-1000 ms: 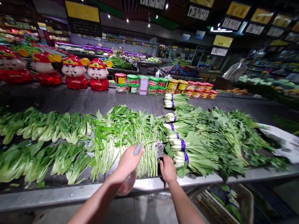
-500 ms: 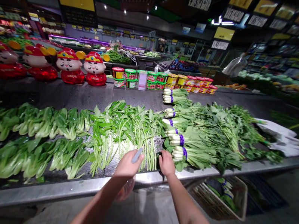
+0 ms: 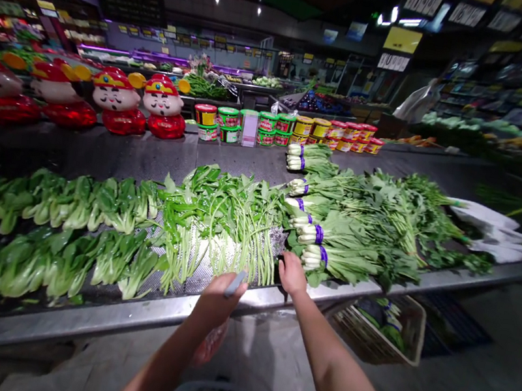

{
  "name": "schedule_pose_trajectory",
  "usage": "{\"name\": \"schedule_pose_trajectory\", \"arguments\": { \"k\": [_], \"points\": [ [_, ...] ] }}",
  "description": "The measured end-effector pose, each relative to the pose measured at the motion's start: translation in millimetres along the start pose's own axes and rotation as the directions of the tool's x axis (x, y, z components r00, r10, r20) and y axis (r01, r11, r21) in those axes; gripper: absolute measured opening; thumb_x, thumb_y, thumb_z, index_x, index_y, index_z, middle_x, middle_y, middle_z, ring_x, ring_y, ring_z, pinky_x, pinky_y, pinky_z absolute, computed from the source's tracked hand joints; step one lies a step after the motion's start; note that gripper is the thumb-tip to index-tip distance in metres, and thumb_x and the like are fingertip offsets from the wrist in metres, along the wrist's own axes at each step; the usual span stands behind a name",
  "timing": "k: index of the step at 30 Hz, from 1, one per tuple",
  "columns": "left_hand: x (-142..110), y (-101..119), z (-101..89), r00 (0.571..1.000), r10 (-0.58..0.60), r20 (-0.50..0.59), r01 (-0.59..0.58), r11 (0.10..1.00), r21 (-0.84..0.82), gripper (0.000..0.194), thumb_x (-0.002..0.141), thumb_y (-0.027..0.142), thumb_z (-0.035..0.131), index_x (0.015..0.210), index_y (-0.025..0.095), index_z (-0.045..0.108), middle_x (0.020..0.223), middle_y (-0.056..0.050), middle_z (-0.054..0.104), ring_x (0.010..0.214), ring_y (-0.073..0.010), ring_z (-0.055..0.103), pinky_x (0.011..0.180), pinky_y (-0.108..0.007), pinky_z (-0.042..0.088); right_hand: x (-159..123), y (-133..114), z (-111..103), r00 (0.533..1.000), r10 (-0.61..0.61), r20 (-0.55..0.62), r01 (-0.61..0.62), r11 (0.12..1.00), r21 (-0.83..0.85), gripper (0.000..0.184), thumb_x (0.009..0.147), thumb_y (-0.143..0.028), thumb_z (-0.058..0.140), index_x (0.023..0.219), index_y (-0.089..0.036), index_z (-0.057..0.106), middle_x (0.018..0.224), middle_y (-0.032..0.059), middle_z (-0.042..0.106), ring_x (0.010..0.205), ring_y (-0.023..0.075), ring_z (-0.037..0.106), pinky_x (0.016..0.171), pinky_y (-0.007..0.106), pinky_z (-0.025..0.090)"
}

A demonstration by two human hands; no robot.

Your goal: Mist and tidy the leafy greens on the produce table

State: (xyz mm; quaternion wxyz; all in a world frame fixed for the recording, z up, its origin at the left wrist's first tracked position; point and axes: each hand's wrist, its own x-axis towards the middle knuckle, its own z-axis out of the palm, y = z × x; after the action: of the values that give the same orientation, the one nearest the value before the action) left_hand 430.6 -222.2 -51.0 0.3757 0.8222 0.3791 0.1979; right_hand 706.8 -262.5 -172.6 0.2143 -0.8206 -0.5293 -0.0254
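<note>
My left hand (image 3: 216, 301) is closed round a thin grey tool (image 3: 235, 283) and a crumpled clear plastic bag (image 3: 210, 343) that hangs below it, just over the metal front edge (image 3: 123, 316) of the produce counter. My right hand (image 3: 292, 274) rests on the counter at the stem ends of the loose long-stemmed greens (image 3: 230, 230), right beside the nearest tied bunch with a purple band (image 3: 325, 258). Its fingers curl downward; what they hold, if anything, is hidden.
Bok choy (image 3: 56, 236) fills the counter's left. Banded bunches of leafy greens (image 3: 375, 227) lie to the right, white cloth (image 3: 493, 232) beyond. Red figurines (image 3: 121, 104) and small tubs (image 3: 291, 133) line the back. A wicker basket (image 3: 379, 326) sits below on the right.
My left hand has drawn back from over the greens to the counter's front edge. My right hand stays at the stem ends. The view has tilted slightly downward.
</note>
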Motion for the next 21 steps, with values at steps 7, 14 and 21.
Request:
{"name": "schedule_pose_trajectory", "arguments": {
  "k": [7, 14, 21],
  "points": [
    [-10, -1, 3.1, 0.983, -0.093, 0.155, 0.096, 0.995, -0.010, 0.027, 0.086, 0.043, 0.054, 0.088, 0.023, 0.073, 0.083, -0.003, 0.073, 0.083, -0.0210, 0.063, 0.077, -0.030, 0.046, 0, 2, 3, 1.000, 0.000, 0.002, 0.000, 1.000, -0.003, 0.039, 0.095, -0.025, 0.036, 0.125, -0.013, 0.058, 0.124, 0.0156, 0.061, 0.118, 0.0275, 0.052, 0.106, 0.041, 0.039],
    [-13, -1, 5.3, 0.964, -0.181, 0.194, 0.176, 0.983, 0.044, 0.023, 0.083, 0.041, 0.059, 0.087, 0.024, 0.075, 0.082, -0.003, 0.074, 0.082, -0.0215, 0.064, 0.072, -0.029, 0.044, 0, 3, 3, 1.000, 0.001, 0.009, -0.001, 1.000, -0.001, 0.041, 0.096, -0.026, 0.035, 0.127, -0.012, 0.058, 0.126, 0.0166, 0.060, 0.119, 0.0283, 0.050, 0.107, 0.043, 0.038],
    [-12, -1, 6.8, 0.970, -0.122, 0.211, 0.120, 0.993, 0.023, 0.024, 0.085, 0.042, 0.058, 0.090, 0.024, 0.074, 0.083, -0.003, 0.073, 0.080, -0.0209, 0.064, 0.072, -0.029, 0.044, 0, 3, 3, 1.000, 0.006, 0.012, -0.006, 1.000, 0.001, 0.041, 0.096, -0.026, 0.034, 0.126, -0.012, 0.058, 0.125, 0.0163, 0.061, 0.119, 0.0282, 0.050, 0.107, 0.042, 0.038]
  ]
}}
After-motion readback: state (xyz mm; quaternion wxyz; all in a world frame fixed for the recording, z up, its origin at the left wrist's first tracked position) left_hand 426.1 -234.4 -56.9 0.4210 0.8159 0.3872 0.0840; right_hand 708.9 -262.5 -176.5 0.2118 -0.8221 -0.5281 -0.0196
